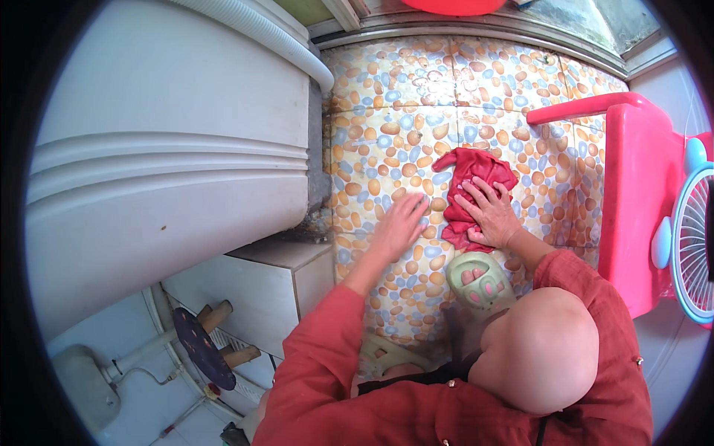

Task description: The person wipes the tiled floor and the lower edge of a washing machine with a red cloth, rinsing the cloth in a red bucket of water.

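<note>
A crumpled red cloth lies on the pebble-patterned tile floor. My right hand rests flat on top of it, fingers spread and pressing down rather than closed around it. Left of the cloth, my left hand is over the tiles, slightly blurred, with nothing visible in it. Whether its fingertips touch the floor, I cannot tell. Just below the cloth is my foot in a pale green slipper; the other slipper is partly hidden under my sleeve.
A pink plastic stool stands at right beside a blue-rimmed fan. On the left are a large white panel, a ribbed white hose, a white box-like cabinet and a small wooden-legged stool. A door track crosses the far edge.
</note>
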A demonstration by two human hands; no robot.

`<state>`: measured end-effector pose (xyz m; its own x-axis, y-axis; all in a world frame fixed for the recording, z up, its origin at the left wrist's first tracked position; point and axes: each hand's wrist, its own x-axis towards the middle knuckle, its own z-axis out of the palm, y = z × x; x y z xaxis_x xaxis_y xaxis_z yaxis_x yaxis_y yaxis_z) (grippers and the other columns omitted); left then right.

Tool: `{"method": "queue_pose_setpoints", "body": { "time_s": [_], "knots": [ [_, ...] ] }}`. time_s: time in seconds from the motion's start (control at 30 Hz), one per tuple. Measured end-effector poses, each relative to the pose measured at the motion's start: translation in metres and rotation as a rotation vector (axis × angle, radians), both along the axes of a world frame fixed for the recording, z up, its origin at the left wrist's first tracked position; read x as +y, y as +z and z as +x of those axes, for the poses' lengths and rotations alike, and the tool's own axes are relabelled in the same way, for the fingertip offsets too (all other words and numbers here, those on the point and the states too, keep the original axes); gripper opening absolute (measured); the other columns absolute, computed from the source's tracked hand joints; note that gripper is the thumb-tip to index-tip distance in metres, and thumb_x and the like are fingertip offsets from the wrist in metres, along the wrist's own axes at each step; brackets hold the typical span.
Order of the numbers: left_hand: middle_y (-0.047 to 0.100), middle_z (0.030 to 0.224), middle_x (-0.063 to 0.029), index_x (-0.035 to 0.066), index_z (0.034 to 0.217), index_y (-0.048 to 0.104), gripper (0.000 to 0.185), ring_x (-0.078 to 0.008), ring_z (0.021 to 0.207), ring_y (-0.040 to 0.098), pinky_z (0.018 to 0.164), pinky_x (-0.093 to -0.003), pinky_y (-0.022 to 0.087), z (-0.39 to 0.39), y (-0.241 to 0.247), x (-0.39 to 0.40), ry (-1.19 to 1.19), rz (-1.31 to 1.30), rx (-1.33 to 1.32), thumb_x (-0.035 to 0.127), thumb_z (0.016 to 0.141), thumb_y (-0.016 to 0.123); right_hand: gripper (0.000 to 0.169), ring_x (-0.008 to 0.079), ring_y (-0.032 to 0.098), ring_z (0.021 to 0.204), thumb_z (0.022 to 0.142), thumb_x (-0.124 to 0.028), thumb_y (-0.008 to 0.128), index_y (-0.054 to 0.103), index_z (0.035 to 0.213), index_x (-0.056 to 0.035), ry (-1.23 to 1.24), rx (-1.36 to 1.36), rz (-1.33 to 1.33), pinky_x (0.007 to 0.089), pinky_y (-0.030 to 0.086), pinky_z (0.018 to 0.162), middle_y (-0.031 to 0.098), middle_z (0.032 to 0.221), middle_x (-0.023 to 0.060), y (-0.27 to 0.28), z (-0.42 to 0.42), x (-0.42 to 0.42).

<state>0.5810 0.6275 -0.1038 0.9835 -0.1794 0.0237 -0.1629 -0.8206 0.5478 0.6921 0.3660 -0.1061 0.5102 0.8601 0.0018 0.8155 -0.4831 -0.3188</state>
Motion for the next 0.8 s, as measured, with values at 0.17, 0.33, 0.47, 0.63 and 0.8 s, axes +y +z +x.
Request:
{"method": "queue_pose_setpoints", "body": {
  "time_s": [0.17, 0.33, 0.47, 0.63, 0.8],
  "knots": [
    [0.052, 0.132, -0.0188, 0.004, 0.144, 0.045, 0.075, -0.0376, 0.122, 0.049, 0.105, -0.0464, 0.040, -0.023, 0.010, -0.014, 0.518, 0.007, -0.005, 0.024, 0.081, 0.080, 0.075, 0.0305, 0.031, 0.145, 0.070, -0.041, 0.063, 0.053, 0.141, -0.0178, 0.016, 0.002, 0.021, 0.0569, 0.022, 0.112, 0.041, 0.152, 0.0120, 0.001, 0.000, 0.001],
    [0.053, 0.113, -0.0179, 0.005, 0.127, 0.054, 0.063, -0.0390, 0.106, 0.051, 0.093, -0.0476, 0.043, -0.007, 0.000, -0.046, 0.588, 0.068, -0.004, 0.020, 0.074, 0.084, 0.080, 0.0344, 0.038, 0.140, 0.066, -0.038, 0.069, 0.052, 0.141, -0.0170, 0.013, 0.046, 0.052, 0.0608, 0.028, 0.107, 0.045, 0.150, 0.0123, -0.002, 0.001, 0.001],
    [0.056, 0.101, -0.0166, 0.005, 0.098, 0.063, 0.026, -0.0388, 0.096, 0.056, 0.082, -0.0471, 0.047, 0.002, -0.023, -0.046, 0.642, -0.111, -0.087, 0.007, 0.076, 0.077, 0.080, 0.0345, 0.038, 0.141, 0.068, -0.040, 0.070, 0.051, 0.143, -0.0173, 0.020, 0.028, 0.056, 0.0607, 0.029, 0.107, 0.043, 0.152, 0.0123, 0.007, 0.000, 0.002],
    [0.060, 0.087, -0.0146, 0.006, 0.093, 0.065, 0.017, -0.0365, 0.083, 0.061, 0.074, -0.0449, 0.050, 0.011, -0.028, -0.032, 0.604, -0.189, -0.061, 0.004, 0.078, 0.074, 0.079, 0.0330, 0.033, 0.145, 0.074, -0.043, 0.066, 0.049, 0.146, -0.0179, 0.024, 0.002, 0.020, 0.0599, 0.027, 0.108, 0.040, 0.155, 0.0123, 0.007, -0.004, -0.005],
    [0.065, 0.076, -0.0052, 0.005, 0.097, 0.066, 0.013, -0.0161, 0.075, 0.066, 0.069, -0.0328, 0.054, 0.022, -0.021, -0.018, 0.825, -0.398, 0.190, 0.005, 0.085, 0.073, 0.069, 0.0323, 0.042, 0.136, 0.083, -0.049, 0.064, 0.051, 0.142, -0.0147, -0.099, 0.232, 0.040, 0.0572, 0.028, 0.105, 0.046, 0.148, 0.0146, 0.032, 0.008, 0.014]
  ]
}}
